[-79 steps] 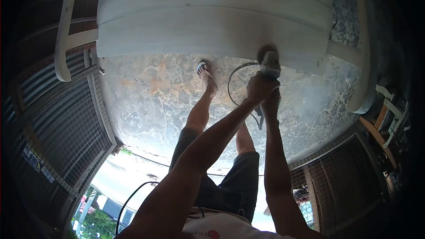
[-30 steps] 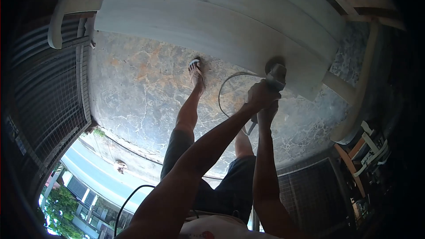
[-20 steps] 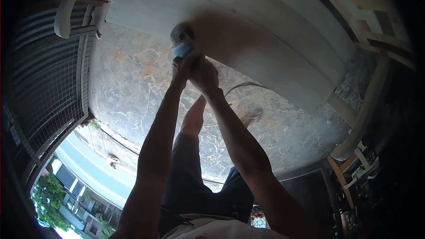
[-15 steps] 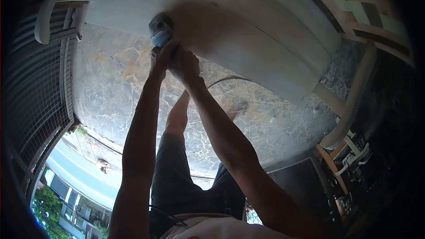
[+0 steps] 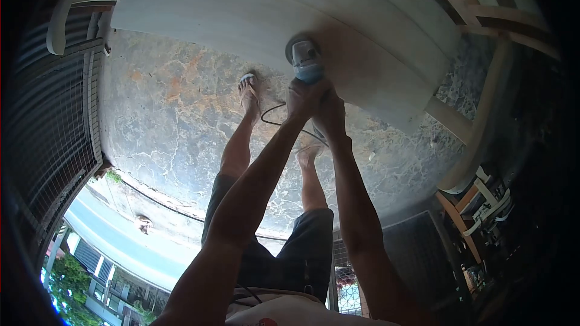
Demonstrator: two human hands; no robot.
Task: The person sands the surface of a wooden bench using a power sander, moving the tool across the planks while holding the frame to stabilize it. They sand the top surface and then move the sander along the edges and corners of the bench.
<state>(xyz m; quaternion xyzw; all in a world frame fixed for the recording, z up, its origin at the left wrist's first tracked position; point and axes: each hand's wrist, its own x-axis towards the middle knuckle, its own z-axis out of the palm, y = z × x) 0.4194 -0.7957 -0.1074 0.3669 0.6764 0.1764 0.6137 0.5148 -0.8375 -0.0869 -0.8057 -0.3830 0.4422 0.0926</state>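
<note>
Power tool: a handheld angle grinder with a silvery metal head and a blue-grey body [image 5: 306,63] is sitting at the near edge of the seat, its dark round disc [image 5: 295,48] facing the wood; whether disc and wood are touching is not showing clearly.
Left hand: the left hand [image 5: 305,98] is wrapping around the body just behind the head, probably for guiding it.
Right hand: the right hand [image 5: 331,113] is closing around the rear, close against the left, seemingly for bearing weight and steadying; its fingers are mostly hiding.
Seat: a broad, pale grey seat of long wooden slats [image 5: 199,3] is spreading beneath the disc, a brownish patch [image 5: 347,51] showing beside the tool; dust or shadow, one cannot tell.
Cord: a thin black cable [image 5: 270,122] is looping below the hands, apart from the disc.
Feet: the left foot [image 5: 248,95] is standing forward and the right foot [image 5: 309,153] farther back, likely for balance.
Floor: a mottled grey-and-orange concrete floor [image 5: 157,121] is lying under both.
Sides: curved pale wooden armrests [image 5: 63,15] are flanking the seat.
</note>
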